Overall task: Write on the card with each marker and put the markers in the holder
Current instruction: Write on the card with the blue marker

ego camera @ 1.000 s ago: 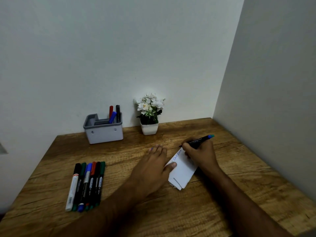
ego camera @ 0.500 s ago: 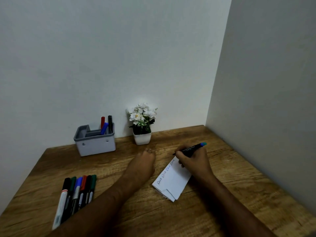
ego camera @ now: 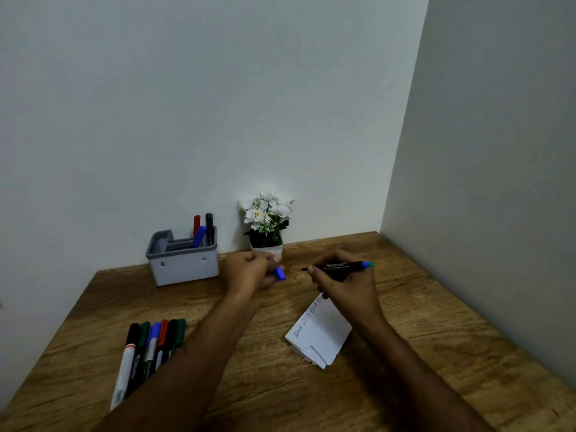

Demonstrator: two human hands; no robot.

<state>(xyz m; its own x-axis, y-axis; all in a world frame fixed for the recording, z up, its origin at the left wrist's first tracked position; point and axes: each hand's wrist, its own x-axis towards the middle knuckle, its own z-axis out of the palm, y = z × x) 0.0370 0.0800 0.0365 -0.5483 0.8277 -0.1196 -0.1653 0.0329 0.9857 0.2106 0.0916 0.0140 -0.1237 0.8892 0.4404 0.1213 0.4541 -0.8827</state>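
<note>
Fingers (ego camera: 324,277) of the right hand (ego camera: 346,286) are clamped on the marker (ego camera: 338,265), held level, tip aimed left at the blue cap (ego camera: 279,272) pinched in the left hand (ego camera: 249,272) just beside it, above the card (ego camera: 321,333).

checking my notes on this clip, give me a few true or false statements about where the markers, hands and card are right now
1. The right hand holds a marker above the table. True.
2. The left hand is pressing flat on the card. False: it is lifted clear of the card and holds a blue cap.
3. Three markers stand in the grey holder. True.
4. The card is blank. False: writing runs along its left edge.
5. The row of markers lies to the right of the card. False: it lies to its left.
</note>
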